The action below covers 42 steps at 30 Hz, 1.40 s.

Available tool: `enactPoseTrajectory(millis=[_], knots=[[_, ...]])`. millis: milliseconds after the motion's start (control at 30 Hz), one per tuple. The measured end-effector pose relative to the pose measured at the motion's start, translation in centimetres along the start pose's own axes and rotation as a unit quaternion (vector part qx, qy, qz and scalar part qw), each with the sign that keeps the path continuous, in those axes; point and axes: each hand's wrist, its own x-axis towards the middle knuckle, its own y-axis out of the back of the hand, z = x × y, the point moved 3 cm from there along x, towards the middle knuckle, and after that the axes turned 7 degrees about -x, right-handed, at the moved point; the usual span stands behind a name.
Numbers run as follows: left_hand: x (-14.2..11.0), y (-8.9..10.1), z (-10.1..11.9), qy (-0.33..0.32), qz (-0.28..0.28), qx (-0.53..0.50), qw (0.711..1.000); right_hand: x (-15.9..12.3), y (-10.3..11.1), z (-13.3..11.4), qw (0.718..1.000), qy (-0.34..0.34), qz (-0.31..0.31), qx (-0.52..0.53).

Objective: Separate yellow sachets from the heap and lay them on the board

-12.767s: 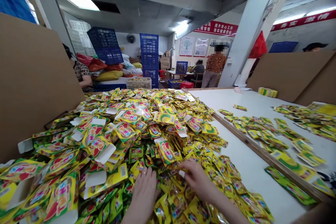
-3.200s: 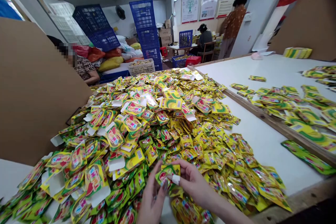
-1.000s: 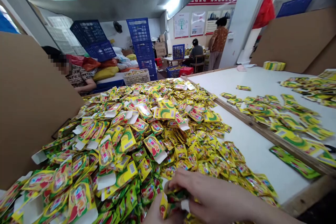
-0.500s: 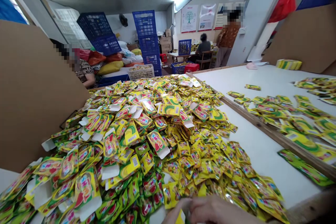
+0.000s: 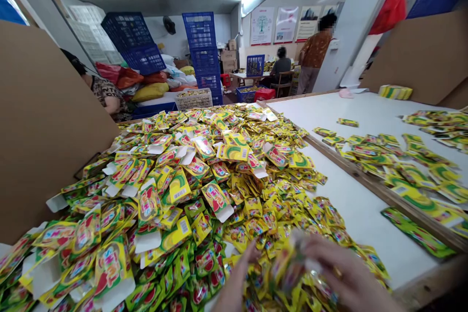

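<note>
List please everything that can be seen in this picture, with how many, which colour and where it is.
sachets: too many to count, yellow, green and red, heaped on the near table
flat cartons: many, same colours with white flaps, left part of the heap
white table: one, bare strip right of the heap
wooden divider: one, brown, between the two table tops
far table: one, white, with scattered flat cartons
cardboard sheets: brown, upright at left and at far right
blue crates: several, stacked at the back
other people: three, one left behind the cardboard, two at the back
left hand: bottom edge, touching sachets
right hand: bottom edge, blurred, holding a sachet bundle
</note>
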Motion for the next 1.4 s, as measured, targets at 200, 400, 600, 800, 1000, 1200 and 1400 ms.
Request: enactPoseTrajectory(millis=[200,400,600,800,1000,1200,1400], knots=[[-3.2,8.0,0.4,-0.032,0.218,0.415,0.883,1.5,7.8,6.5,0.903,-0.158,0.181,-0.356],[-3.9,7.0,-2.7,-0.088,0.179,0.564,0.801,5.2,-5.1,0.3,0.977,0.078,-0.065,-0.186],[-4.3,7.9,-2.8,0.024,0.291,0.279,0.915,6.3,-8.1,-1.5,0.984,0.109,0.025,-0.137],[-2.4,4.6,-2.0,0.079,0.310,-0.213,0.923,3.2,-6.7,-7.1,0.903,0.261,0.283,-0.189],[-1.5,1.9,-1.0,0.074,0.313,-0.330,0.887,2.8,-9.1,-8.6,0.894,0.287,0.275,-0.208],[-1.0,1.9,-0.4,0.052,0.133,-0.320,0.937,2.5,-7.0,-6.0,0.989,0.144,0.037,-0.008],[-0.1,0.8,0.2,0.036,0.035,-0.066,0.997,3.6,-4.8,-4.3,0.957,-0.018,-0.255,0.138]])
